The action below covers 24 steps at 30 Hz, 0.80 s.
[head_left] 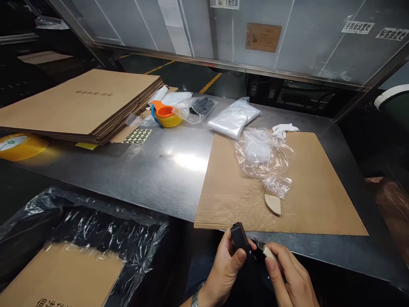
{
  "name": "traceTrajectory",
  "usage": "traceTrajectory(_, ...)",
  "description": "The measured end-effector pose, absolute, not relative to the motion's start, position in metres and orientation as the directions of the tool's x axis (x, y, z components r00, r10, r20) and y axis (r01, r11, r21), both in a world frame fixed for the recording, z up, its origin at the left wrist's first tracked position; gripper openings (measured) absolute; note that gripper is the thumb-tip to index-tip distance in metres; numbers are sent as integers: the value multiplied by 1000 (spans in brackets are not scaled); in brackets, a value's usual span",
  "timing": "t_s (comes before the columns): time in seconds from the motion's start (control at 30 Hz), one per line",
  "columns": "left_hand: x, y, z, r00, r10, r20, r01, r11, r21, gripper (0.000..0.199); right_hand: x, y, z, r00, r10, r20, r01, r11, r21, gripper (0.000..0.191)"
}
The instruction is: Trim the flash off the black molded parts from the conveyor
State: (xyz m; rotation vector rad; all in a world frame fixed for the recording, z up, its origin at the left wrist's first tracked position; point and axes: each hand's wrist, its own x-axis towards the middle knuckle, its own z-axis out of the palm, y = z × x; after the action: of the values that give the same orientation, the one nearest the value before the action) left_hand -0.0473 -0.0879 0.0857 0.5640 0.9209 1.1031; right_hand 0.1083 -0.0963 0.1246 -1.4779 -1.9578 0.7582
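My left hand (223, 266) is closed around a small black, oblong part (239, 236), its rounded end pointing up. In my right hand (289, 273) I grip a small knife with a pale handle (269, 253); its dark, narrow blade points at the black part. Whether the blade touches the part I cannot tell. Both hands are just off the near edge of the table. Beyond them, a beige, wedge-shaped pad (272, 204) lies on a cardboard sheet (233, 192), beside a crumpled clear plastic bag (258, 149) with something whitish inside.
A stack of flat cardboard (79, 102) covers the table's left, with yellow tape (24, 147) nearby. Behind are an orange-and-yellow cup (169, 117), a bag of dark pieces (201, 105), a white packet (234, 118) and a white glove (285, 129). A plastic-lined box (105, 230) stands lower left.
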Motion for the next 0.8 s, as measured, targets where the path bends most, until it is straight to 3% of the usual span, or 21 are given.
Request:
traceTrajectory(0.33, -49, -85, 96, 81, 911, -404, -425, 398, 813, 82, 103, -107, 113, -265, 959, 105, 769, 276, -577, 19)
traceTrajectory(0.8, -50, -90, 90, 47, 924, -380, -323, 374, 869, 79, 103, -105, 118, -316, 944, 99, 793, 320, -518, 20)
